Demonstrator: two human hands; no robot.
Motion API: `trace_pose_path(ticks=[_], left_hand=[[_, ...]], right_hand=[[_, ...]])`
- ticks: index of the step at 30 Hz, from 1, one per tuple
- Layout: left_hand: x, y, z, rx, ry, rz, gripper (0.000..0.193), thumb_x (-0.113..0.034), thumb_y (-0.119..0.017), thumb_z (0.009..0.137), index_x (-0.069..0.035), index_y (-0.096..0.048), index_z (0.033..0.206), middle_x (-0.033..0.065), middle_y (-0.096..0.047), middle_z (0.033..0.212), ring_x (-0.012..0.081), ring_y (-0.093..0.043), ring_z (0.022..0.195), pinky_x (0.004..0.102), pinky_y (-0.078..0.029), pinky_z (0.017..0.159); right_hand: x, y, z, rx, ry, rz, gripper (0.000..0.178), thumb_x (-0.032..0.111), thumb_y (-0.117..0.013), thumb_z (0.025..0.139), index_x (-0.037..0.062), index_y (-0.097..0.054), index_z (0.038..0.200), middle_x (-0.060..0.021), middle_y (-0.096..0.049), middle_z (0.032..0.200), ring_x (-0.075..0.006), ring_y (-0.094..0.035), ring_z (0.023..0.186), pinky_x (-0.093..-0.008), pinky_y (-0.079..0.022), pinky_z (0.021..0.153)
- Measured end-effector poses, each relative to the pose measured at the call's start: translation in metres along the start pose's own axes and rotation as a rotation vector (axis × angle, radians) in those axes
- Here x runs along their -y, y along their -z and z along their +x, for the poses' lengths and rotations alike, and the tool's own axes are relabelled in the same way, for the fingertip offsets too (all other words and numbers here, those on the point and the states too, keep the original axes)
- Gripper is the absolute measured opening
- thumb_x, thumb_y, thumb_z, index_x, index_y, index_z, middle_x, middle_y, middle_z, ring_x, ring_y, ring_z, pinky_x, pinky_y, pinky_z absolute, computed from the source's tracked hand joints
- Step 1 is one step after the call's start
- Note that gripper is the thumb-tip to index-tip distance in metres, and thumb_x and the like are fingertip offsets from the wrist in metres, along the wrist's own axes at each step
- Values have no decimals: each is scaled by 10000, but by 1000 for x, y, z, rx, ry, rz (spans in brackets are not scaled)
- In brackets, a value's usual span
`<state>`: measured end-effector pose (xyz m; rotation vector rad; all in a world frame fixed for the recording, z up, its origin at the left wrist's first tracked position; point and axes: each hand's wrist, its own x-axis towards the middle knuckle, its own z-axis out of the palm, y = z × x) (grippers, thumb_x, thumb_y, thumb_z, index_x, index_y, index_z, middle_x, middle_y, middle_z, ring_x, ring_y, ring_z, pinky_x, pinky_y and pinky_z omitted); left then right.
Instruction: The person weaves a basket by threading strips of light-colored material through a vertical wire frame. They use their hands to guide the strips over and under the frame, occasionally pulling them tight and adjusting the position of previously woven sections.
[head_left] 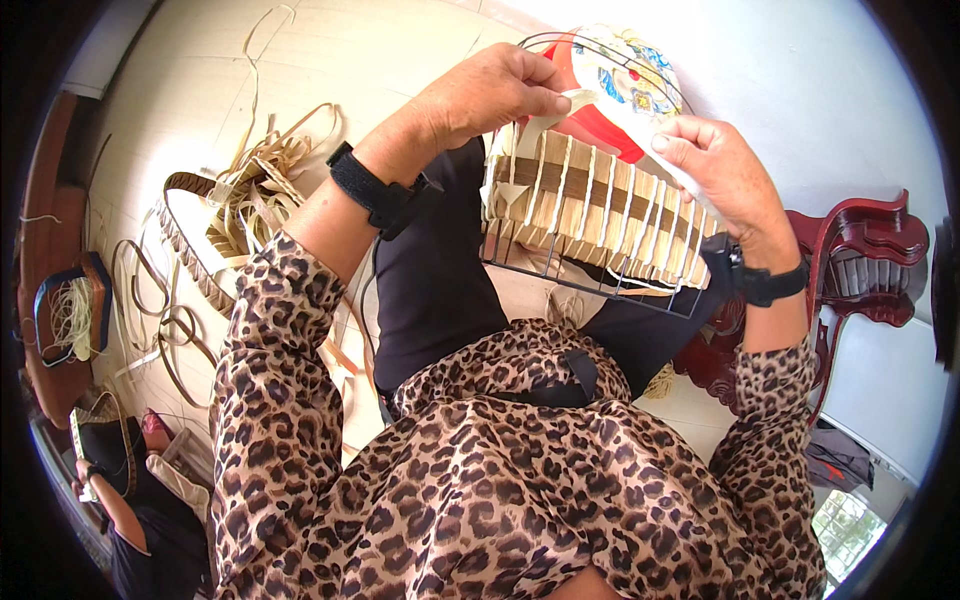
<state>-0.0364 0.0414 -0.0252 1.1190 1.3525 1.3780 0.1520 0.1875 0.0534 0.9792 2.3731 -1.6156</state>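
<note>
A partly woven basket (590,205) on a black wire frame rests across my lap, tilted. Wide tan and brown strips run lengthwise on it, crossed by thin pale cords wound over the wires. Above it, my left hand (515,88) pinches a flat pale strip (626,120) between thumb and fingers, near the frame's far left corner. That strip stretches across to my right hand (722,170), whose thumb and curled fingers grip it by the basket's right side. One loose piece of strip hangs down below my left hand onto the weaving.
Past the basket lies a red item with a blue and yellow patterned round (630,85). Heaped tan strips (265,180) and loose coils cover the floor at left. A carved dark red chair (870,240) stands at right. Another person (145,530) sits at lower left, near a blue-edged tray (95,310).
</note>
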Motion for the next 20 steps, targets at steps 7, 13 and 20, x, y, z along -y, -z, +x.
trace_pose_path(ticks=[7, 13, 20], left_hand=[[10, -10, 8, -261, -311, 610, 153, -123, -630, 832, 28, -627, 806, 81, -560, 587, 99, -532, 573, 278, -448, 551], [17, -16, 17, -359, -349, 696, 154, -96, -598, 828, 27, -656, 899, 112, -593, 630, 142, -578, 586, 282, -482, 587], [5, 3, 26, -20, -56, 372, 263, -202, -609, 810, -22, -696, 981, 66, -657, 755, 124, -573, 673, 230, -465, 616]], right_hand=[[8, -8, -8, -119, 152, -117, 175, 191, -600, 886, 27, -663, 885, 56, -539, 666, -22, -457, 562, -185, -362, 487], [22, -15, -10, -125, 83, 65, 179, 191, -599, 885, 23, -648, 848, 57, -515, 634, -14, -419, 520, -183, -338, 467], [-17, -31, -7, -293, -69, 145, 163, 169, -627, 865, 25, -664, 933, 33, -544, 642, -29, -446, 490, -180, -376, 452]])
